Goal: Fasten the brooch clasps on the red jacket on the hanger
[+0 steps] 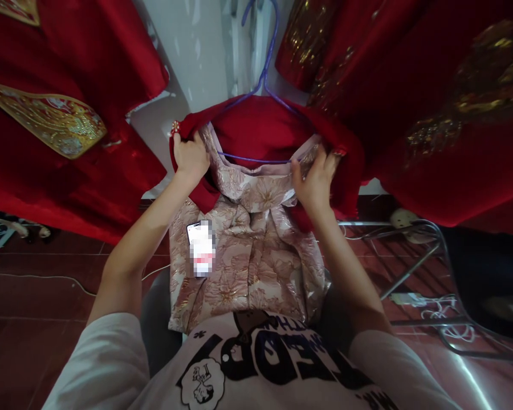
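A pink and gold floral brocade dress (269, 267) lies over my lap, its neckline hung on a purple hanger (265, 77). Around its shoulders is a red shawl (260, 125) with a beaded ornament at its left edge. My left hand (191, 156) is closed on the left shoulder of the dress, by the shawl. On the other side, my right hand (315, 177) pinches the right shoulder edge; its fingertips are partly hidden behind the fabric. A lit phone (202, 247) rests on the dress below my left hand.
Red garments with gold embroidery hang at the left (123, 131) and right (410, 114). A metal-framed black chair (487, 285) stands at the right, with white cables (448, 319) on the red tiled floor (34, 307). A pale wall is behind the hanger.
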Tool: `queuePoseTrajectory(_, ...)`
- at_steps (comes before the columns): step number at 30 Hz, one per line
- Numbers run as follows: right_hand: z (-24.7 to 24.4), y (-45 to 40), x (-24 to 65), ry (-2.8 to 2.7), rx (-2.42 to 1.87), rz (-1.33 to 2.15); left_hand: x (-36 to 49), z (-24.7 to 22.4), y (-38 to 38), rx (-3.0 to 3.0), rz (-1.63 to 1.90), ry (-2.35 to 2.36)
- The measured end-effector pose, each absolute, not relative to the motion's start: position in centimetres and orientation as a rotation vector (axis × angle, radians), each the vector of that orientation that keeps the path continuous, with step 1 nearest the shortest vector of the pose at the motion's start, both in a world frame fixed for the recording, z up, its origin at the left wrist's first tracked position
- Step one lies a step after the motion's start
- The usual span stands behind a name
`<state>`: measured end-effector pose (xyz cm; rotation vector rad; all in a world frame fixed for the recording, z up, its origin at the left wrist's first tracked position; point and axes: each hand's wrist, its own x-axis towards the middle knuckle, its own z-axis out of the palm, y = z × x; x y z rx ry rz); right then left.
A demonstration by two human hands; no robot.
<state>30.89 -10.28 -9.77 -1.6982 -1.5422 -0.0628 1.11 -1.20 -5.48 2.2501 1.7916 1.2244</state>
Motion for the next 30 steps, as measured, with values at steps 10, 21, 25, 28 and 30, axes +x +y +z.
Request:
queuePoseTrajectory(10, -10.1, -9.5, 31.5, -1.492, -1.874, -0.095, 2.4, -2.7, -4.0, 2.352, 0.595, 2.146)
queuePoseTrajectory(21, -7.7, -8.2, 32.8, -1.335, -1.995, -0.052, 1.0, -4.2, -2.3, 2.413, 0.762, 2.127)
queuePoseTrajectory(25, -6.5, -8.4, 32.9, -1.333, -1.982, -0.049, 0.7, -4.1, -1.1, 2.367, 0.852, 1.994)
queuePoseTrajectory(28, -5.2, -8.5, 33.1, -1.334, -1.971, -0.053, 0.2, -3.7, -0.8, 2.351, 0.848, 2.023)
queuePoseTrajectory(30, -4.2, -8.8, 33.4, -1.374, -1.949, -0.065, -0.4, -3.4, -1.5, 2.381, 0.904, 1.987)
